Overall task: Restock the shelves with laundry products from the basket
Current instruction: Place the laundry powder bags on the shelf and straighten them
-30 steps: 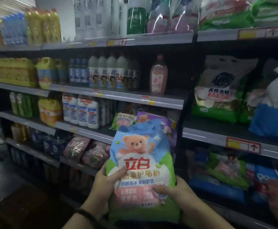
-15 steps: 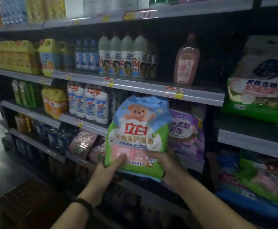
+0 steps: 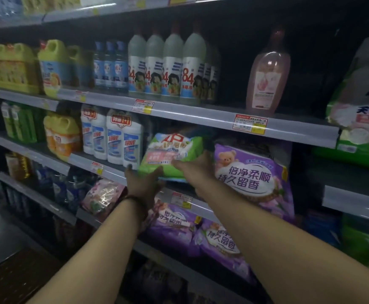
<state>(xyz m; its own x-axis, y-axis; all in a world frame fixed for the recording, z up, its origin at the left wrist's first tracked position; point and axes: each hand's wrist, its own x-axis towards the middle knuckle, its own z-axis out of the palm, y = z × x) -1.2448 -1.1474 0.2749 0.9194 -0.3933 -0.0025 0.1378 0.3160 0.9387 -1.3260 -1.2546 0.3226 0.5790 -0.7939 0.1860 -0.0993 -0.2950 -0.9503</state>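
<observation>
A green, white and blue bag of laundry powder [image 3: 171,153] is tilted back into the middle shelf [image 3: 104,166], its top under the shelf above. My left hand [image 3: 143,183] holds its lower left corner from beneath. My right hand [image 3: 195,166] grips its lower right edge. The bag sits between white bottles [image 3: 122,139] on the left and a purple bag [image 3: 252,178] on the right. The basket is out of view.
The shelf above carries a row of white 84 bottles [image 3: 172,66] and a pink bottle [image 3: 267,73]. Purple bags [image 3: 203,235] lie on the shelf below. Green and white bags [image 3: 363,119] fill the right bay. A dark brown woven surface [image 3: 14,279] shows at bottom left.
Both hands have carried the bag from chest height forward and up into the middle shelf, tipping its top backward. The view has moved closer to the shelves.
</observation>
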